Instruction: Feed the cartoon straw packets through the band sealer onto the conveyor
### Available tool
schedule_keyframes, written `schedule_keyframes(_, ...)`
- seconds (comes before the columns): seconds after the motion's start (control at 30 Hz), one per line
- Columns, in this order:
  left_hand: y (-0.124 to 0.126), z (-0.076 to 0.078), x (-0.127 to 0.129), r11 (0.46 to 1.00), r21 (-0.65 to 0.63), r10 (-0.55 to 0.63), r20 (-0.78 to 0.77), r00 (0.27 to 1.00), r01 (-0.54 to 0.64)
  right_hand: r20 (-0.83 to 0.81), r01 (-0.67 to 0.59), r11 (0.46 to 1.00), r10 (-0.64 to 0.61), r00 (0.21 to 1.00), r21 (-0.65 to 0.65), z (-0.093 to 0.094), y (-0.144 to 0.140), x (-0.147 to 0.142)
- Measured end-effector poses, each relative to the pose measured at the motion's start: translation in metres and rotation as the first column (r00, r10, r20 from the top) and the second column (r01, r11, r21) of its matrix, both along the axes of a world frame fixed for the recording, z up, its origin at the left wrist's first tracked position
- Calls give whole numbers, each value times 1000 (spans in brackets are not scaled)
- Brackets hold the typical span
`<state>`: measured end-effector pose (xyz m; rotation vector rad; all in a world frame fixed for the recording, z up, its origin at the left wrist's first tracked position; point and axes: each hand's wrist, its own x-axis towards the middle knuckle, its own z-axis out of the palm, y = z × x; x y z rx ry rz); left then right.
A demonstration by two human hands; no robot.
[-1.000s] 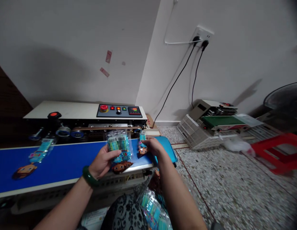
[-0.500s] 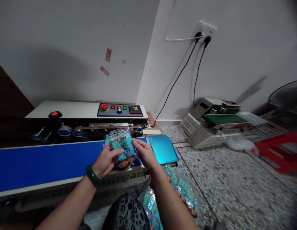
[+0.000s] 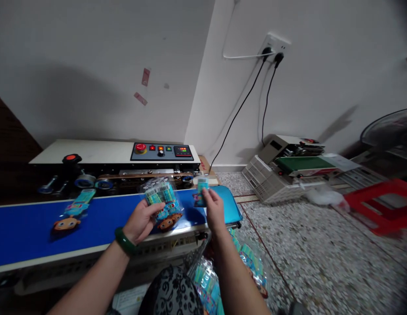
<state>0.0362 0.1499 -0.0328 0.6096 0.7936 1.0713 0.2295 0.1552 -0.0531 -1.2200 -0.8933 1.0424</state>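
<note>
My left hand (image 3: 141, 221), a green bangle at its wrist, is closed on several turquoise plastic packets (image 3: 162, 197) with barcodes and cartoon faces, fanned over the belt. A single turquoise packet (image 3: 201, 187) is pinched in my right hand (image 3: 215, 208), apart from the others and near the infeed end of the band sealer (image 3: 65, 151). Farther left, another packet with a cartoon face (image 3: 74, 212) lies on the blue conveyor belt (image 3: 107, 214), its top edge by the sealer's rollers.
A shiny blue plate (image 3: 228, 203) extends the belt's right end. Below my right arm lie more bagged packets (image 3: 252, 262). On the right are a white crate (image 3: 264, 183), a second sealer with a green belt (image 3: 303, 164) and a red plastic stool (image 3: 374, 205). Black cords (image 3: 238, 111) hang along the wall.
My right hand has moved right, away from the bunch, with one packet in it. A packet now shows on the belt at the left. My left hand stays nearly in place.
</note>
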Motion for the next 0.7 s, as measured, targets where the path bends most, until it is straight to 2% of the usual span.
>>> schedule_keyframes(0.07, 1, 1, -2, 999, 1, 41, -13, 999, -41, -59, 51, 992, -58, 997, -113, -4, 8, 14)
schedule_keyframes(0.17, 1, 2, -3, 999, 16, 32, -12, 999, -31, -103, -24, 951, -8, 995, -307, -10, 25, 26)
schedule_keyframes(0.27, 0, 2, -1, 1000, 9, 15, -20, 1000, -15, -137, -102, 913, 51, 989, -395, -12, 41, 24)
schedule_keyframes(0.4, 1, 1, 0, 1000, 23, 14, -32, 999, -14, -143, -158, 900, 108, 984, -407, -11, 52, 14)
schedule_keyframes(0.6, 3, -1, -1, 996, 67, 57, -20, 998, -56, -114, -177, 912, 145, 983, -369, -15, 54, 4)
schedule_keyframes(0.7, 4, -2, -1, 995, 62, 80, -20, 997, -79, -1, -103, 937, 109, 994, -334, -12, 52, -6)
